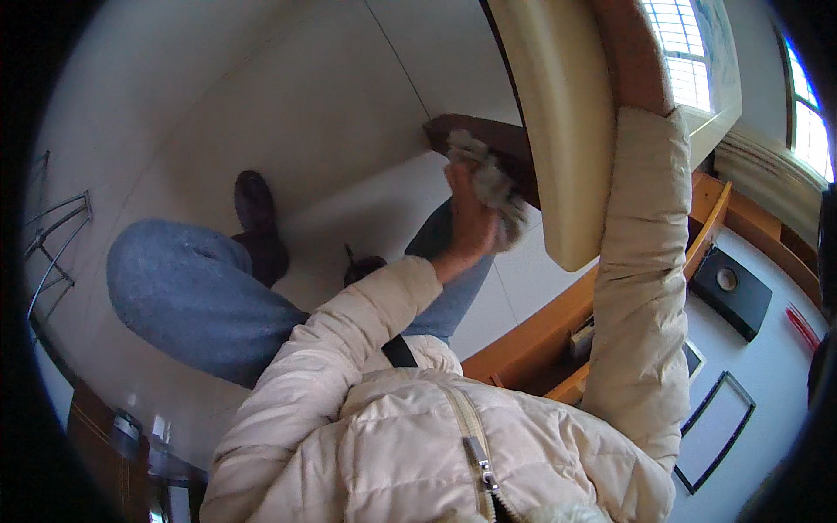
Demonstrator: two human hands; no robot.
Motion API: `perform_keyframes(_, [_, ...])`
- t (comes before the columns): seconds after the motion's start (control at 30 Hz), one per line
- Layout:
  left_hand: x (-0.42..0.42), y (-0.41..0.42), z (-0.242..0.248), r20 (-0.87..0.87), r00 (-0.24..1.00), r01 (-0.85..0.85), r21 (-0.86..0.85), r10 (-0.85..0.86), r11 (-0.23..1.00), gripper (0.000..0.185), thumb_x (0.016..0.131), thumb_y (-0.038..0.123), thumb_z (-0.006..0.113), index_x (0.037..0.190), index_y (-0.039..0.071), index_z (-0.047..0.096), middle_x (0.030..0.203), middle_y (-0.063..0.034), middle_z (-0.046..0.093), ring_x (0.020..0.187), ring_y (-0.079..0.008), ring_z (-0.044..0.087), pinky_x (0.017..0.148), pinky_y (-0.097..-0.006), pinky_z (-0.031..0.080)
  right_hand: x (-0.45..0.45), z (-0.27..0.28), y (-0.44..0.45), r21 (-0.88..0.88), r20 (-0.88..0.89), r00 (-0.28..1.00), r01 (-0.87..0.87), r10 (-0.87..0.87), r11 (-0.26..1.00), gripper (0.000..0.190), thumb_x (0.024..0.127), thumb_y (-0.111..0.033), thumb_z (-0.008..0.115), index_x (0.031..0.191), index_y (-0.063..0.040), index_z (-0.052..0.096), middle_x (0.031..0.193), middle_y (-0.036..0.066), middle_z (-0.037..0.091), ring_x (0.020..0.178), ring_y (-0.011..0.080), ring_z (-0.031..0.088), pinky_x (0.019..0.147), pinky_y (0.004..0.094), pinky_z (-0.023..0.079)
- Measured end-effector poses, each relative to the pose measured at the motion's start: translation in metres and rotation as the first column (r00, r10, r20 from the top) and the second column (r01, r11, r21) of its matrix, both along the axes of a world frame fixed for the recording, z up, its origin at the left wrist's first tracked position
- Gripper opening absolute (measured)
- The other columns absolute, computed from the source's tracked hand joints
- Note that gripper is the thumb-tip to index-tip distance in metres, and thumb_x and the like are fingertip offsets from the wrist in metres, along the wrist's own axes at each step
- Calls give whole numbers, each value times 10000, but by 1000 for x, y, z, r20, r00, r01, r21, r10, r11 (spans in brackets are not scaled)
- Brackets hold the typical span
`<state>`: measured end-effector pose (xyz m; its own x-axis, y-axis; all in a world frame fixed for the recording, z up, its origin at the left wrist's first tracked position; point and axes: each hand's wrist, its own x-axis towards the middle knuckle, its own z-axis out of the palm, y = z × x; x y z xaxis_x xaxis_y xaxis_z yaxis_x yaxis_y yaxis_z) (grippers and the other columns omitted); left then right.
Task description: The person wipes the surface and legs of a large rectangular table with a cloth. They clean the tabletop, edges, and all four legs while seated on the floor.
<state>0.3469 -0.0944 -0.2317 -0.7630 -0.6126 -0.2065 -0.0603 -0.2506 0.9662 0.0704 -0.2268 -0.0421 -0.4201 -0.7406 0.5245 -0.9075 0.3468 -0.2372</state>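
My left hand [472, 209] grips a crumpled grey cloth [500, 189]. Part of the cloth lies over a dark brown panel or foot [451, 131] low under a piece of furniture; firm contact is hard to judge. Just right of the cloth hangs the furniture's rounded cream side [562, 131]. A reddish-brown band [631, 52] runs along it. My right arm, in a cream quilted sleeve [644, 261], reaches up along this furniture. Past the cuff I cannot make out my right hand.
My bent knee [176, 281] in jeans and a dark boot [255, 202] are over the pale floor. Metal chair legs [59, 242] stand at left. To the right are an orange wooden unit [529, 333], a black box [731, 291] and a dark rectangular frame [742, 412].
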Motion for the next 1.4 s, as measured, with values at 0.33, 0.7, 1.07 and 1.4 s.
perform_keyframes(0.33, [-28, -29, -176, 372, 923, 55, 124, -98, 991, 431, 820, 42, 664, 1216, 20, 497, 1235, -175, 513, 1167, -353, 521, 1014, -440, 427, 5, -1, 23, -2, -3, 1000, -22, 22, 1000, 357, 977, -282, 586, 1215, -30, 670, 1296, 182, 646, 1230, 375, 579, 1062, 458, 444])
perform_keyframes(0.7, [-6, -16, -27, 48, 998, 17, 352, -36, 936, 398, 886, 60, 648, 1266, 47, 528, 1154, -151, 620, 1101, -298, 608, 982, -376, 465, 4, -3, 24, -14, 9, 1000, -26, 26, 1000, 359, 980, -282, 588, 1216, -24, 670, 1295, 188, 647, 1232, 374, 581, 1064, 454, 444])
perform_keyframes(1.07, [-44, -49, -232, 343, 931, -56, 477, -127, 877, 299, 889, 137, 676, 1152, 7, 617, 1049, -155, 684, 942, -283, 668, 812, -417, 532, 3, -6, 24, -6, -5, 999, -34, 34, 999, 362, 982, -282, 590, 1217, -18, 669, 1294, 193, 648, 1234, 373, 584, 1065, 449, 443])
perform_keyframes(1.4, [-9, -15, -45, 104, 993, 6, 413, -54, 911, 412, 876, 93, 670, 1261, 39, 532, 1188, -146, 606, 1088, -292, 604, 972, -404, 473, -3, -7, 20, -15, 5, 1000, -26, 26, 1000, 364, 984, -282, 591, 1217, -13, 668, 1294, 197, 649, 1235, 373, 586, 1066, 445, 443])
